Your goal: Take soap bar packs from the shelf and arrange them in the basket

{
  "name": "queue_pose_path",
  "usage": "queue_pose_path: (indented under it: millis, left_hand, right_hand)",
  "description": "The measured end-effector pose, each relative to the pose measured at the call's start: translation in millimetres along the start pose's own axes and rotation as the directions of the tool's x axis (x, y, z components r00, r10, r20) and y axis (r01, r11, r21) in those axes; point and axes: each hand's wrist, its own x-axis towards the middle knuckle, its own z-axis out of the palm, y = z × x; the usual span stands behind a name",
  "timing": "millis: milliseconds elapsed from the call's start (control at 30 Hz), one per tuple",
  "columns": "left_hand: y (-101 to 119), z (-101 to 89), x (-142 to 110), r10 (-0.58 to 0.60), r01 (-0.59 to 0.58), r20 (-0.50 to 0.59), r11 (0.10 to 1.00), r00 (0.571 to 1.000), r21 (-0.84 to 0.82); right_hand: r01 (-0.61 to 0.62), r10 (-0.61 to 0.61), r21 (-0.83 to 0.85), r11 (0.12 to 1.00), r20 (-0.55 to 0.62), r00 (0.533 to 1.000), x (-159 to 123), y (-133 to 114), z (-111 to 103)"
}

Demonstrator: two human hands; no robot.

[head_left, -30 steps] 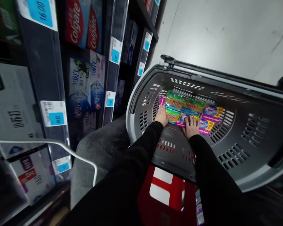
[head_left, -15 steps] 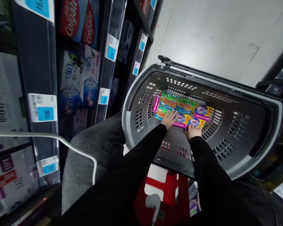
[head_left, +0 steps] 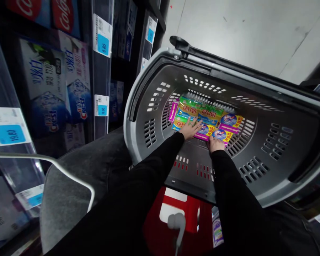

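Observation:
Bright packs of laundry soap lie side by side on the bottom of a grey shopping basket (head_left: 272, 167). Fingers spread, my left hand (head_left: 190, 129) rests across a green-and-orange soap pack (head_left: 179, 123) and the OMO soap pack beside it. My right hand (head_left: 216, 145) touches the near edge of a yellow-and-pink OMO soap pack (head_left: 223, 135), fingers loosely bent and partly blurred. Farther in sit two green-and-orange packs (head_left: 209, 113) and another OMO pack (head_left: 231, 120). Both hands are down inside the basket.
Shelves with Crest toothpaste boxes (head_left: 46, 96) and price tags (head_left: 102, 35) stand at the left. The basket's black handle (head_left: 256, 80) lies along its far rim. A white cable (head_left: 69, 174) crosses my leg, and a white earphone (head_left: 177, 222) hangs below. Pale floor (head_left: 237, 32) lies beyond.
The view has shifted closer, so the basket looks larger and the shelves have slid left. My right hand's fingers have drawn back slightly toward the OMO pack's near edge. My left hand stays on the packs.

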Motion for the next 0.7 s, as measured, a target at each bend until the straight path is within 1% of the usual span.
queue_pose_path:
  millis: [100,167,233,267,333,400,467,533,567,633,700]
  left_hand:
    - [-8,-3.9,0,0.029,-0.029,0.042,0.999,0.999,0.018]
    - [-18,-5.6,-3,0.047,-0.048,0.060,0.998,0.997,0.028]
    - [-30,-6.8,-10,0.037,-0.040,0.078,0.998,0.996,0.046]
    - [-36,-7.3,-15,0.008,-0.013,0.084,0.998,0.996,0.056]
    - [-47,-7.9,-24,-0.092,0.087,0.086,0.994,0.992,0.063]
    - [-53,-7.5,-32,-0.187,0.182,0.090,0.982,0.978,0.056]
    - [-53,-5.2,-35,-0.237,0.232,0.098,0.971,0.967,0.057]
    - [-49,-1.2,-34,-0.254,0.248,0.096,0.966,0.962,0.070]
    - [-47,1.3,-33,-0.264,0.258,0.091,0.963,0.960,0.077]
    - [-43,6.6,-31,-0.289,0.283,0.080,0.955,0.954,0.084]
    - [-41,11.6,-30,-0.312,0.306,0.072,0.948,0.947,0.084]
  right_hand:
    - [0.018,-0.019,0.012,1.000,0.029,0.999,3,3,0]
    - [0.000,0.000,0.016,1.000,0.042,0.999,4,3,1]
    - [-0.023,0.023,0.017,1.000,0.031,0.999,3,2,2]
    - [-0.029,0.029,0.011,1.000,0.012,1.000,2,0,1]
    - [-0.012,0.011,-0.012,1.000,-0.049,0.999,2,-6,-2]
    - [0.053,-0.058,-0.049,0.997,-0.107,0.993,3,-16,-7]
    - [0.155,-0.165,-0.085,0.984,-0.137,0.977,7,-31,-12]
    - [0.227,-0.238,-0.100,0.969,-0.107,0.965,13,-46,-16]
    - [0.238,-0.246,-0.095,0.967,-0.079,0.966,16,-53,-16]
    - [0.216,-0.219,-0.073,0.974,-0.038,0.975,21,-64,-15]
    - [0.172,-0.175,-0.056,0.984,-0.049,0.983,23,-69,-11]
